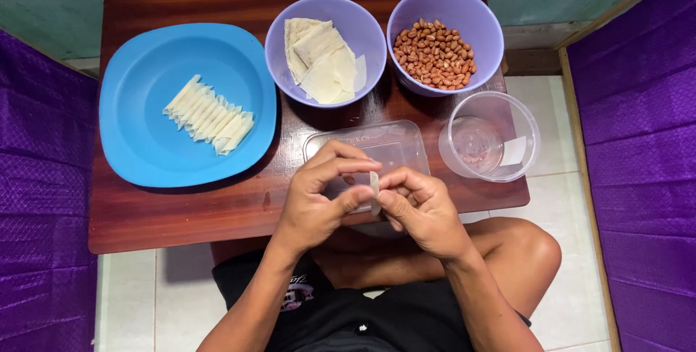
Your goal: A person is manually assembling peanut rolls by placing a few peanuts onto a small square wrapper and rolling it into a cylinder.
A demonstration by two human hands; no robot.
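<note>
A small folded wrapper strip (375, 191) is pinched upright betw. thumb & fingers of left hand (319, 196) and right hand (420, 207), both closed narrowly on it. Directly beyond the grip a clear rectangular tray (406, 142) is seen; further off, a blue plate (138, 134) w/ finished rolls (209, 115), a wrapper bowl (283, 40), a peanut bowl (482, 22), and a clear cup (525, 123).

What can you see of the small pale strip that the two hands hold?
The pale wrapper strip is thin, narrow and cream-white, like dough sheet. It stands nearly upright, pinched between the fingertips of the left hand and the right hand, above the table's near edge and in front of a clear rectangular tray. Its lower end is hidden.
</note>
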